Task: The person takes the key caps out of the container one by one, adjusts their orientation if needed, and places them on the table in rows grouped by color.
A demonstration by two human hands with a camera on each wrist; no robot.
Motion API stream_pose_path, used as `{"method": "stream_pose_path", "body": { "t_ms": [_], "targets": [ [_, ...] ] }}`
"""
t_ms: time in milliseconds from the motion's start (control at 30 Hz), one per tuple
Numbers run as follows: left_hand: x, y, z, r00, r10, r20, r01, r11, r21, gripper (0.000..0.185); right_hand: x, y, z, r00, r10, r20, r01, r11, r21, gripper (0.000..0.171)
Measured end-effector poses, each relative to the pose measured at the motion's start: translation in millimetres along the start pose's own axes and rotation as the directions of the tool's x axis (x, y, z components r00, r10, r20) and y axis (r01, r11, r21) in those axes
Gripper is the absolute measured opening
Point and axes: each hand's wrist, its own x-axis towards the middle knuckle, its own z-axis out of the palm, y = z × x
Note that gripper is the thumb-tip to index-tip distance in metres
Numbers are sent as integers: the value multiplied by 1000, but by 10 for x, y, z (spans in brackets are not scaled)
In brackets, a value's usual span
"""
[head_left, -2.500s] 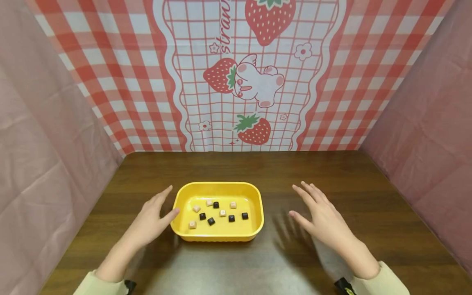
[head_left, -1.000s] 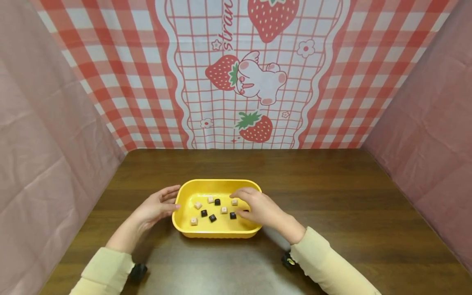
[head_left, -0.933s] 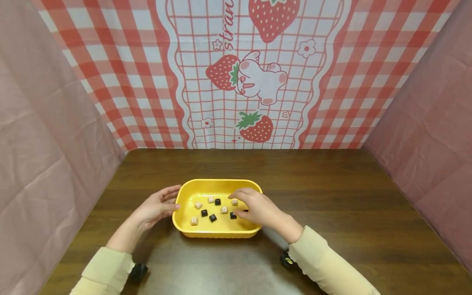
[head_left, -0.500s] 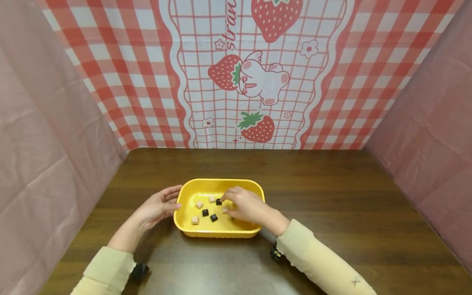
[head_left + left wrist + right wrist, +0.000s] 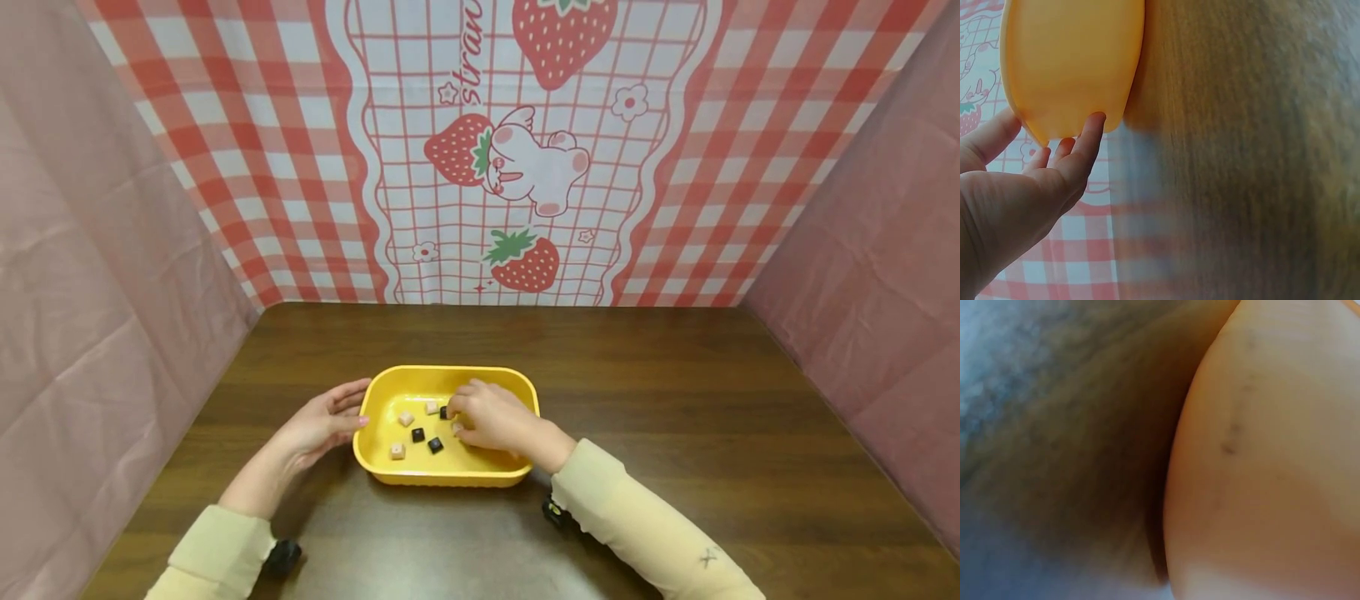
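1. The yellow tray (image 5: 447, 476) sits on the brown worktop (image 5: 675, 433), holding small pink and black cubes (image 5: 418, 434).
2. The left hand (image 5: 318, 427) rests released, fingers straight against the tray's left wall.
3. The right hand (image 5: 491, 418) curls down among the cubes; whether its grip encloses one cannot be told.

Dark brown wood-grain table (image 5: 675, 417), walled by cloth on left, right and far sides. Yellow tray (image 5: 447, 477) flat on table, left of centre, near front edge; small pink and black cubes inside. Small black item (image 5: 282, 557) at near left, second black item (image 5: 551, 510) just right of tray's near corner; both partly hidden by sleeves, contact unclear.
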Motion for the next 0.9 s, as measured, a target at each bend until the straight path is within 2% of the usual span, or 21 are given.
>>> {"method": "stream_pose_path", "body": {
  "t_ms": [167,567,900],
  "targets": [
    [-17,4,12,1000,5,0,-5,1000,3,65,7,4,26,999,9,33,-8,1000,-14,11],
    [-96,51,77,999,25,-44,-22,998,57,64,3,0,49,1000,-22,16,23,999,-33,5],
    [-131,80,79,998,-22,-54,26,997,71,67,-44,-4,-24,1000,-13,1,13,1000,-20,7]
  ]
}}
